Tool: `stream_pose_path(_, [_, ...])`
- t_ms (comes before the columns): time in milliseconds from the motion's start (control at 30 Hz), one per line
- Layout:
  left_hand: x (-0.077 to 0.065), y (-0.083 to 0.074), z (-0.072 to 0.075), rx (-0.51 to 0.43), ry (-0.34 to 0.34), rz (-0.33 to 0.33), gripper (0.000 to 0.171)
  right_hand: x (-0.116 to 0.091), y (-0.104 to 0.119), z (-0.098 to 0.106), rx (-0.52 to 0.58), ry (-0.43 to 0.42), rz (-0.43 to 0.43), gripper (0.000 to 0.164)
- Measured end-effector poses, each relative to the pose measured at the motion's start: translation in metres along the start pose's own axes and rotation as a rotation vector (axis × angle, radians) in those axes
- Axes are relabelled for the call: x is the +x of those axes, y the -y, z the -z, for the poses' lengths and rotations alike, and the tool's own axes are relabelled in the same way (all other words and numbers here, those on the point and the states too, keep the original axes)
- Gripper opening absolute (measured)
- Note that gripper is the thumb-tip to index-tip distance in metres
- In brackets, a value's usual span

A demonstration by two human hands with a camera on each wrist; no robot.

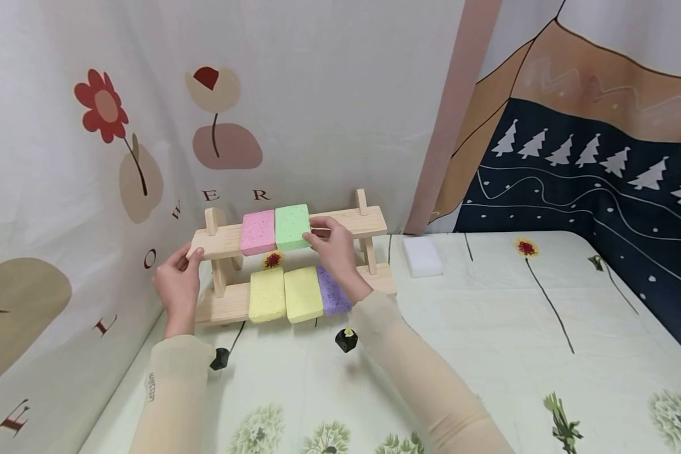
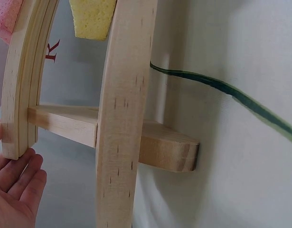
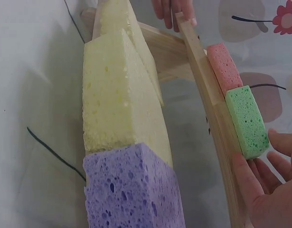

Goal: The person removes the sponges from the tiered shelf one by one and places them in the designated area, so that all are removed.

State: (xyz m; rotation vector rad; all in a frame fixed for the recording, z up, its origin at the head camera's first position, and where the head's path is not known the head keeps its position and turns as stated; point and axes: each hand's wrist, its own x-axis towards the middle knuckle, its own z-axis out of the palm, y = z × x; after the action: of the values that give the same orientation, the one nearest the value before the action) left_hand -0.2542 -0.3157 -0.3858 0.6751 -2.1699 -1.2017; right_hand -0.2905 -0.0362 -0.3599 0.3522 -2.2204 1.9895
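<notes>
A two-tier wooden shelf (image 1: 227,242) stands against the curtain. My left hand (image 1: 179,281) holds the left end of its upper board, thumb above and fingers beneath in the left wrist view. On that board a pink sponge (image 1: 258,232) sits beside a green sponge (image 1: 292,227). At the green sponge's right end, my right hand (image 1: 335,252) grips it between thumb and fingers. Two yellow sponges (image 1: 267,295) and a purple sponge (image 1: 331,294) lean in a row on the lower board. The right forearm partly hides the purple one.
A white sponge (image 1: 422,256) lies on the flower-printed cloth (image 1: 488,315) right of the shelf. Two small black objects or prints (image 1: 219,359) show in front of it. Printed curtains (image 1: 340,94) hang behind and on the left.
</notes>
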Motion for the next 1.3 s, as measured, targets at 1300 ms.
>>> stream_pose_path(1300, [-0.001, -0.002, 0.002, 0.018, 0.023, 0.02, 0.049, -0.005, 0.0, 0.036, -0.007, -0.22, 0.034, 0.02])
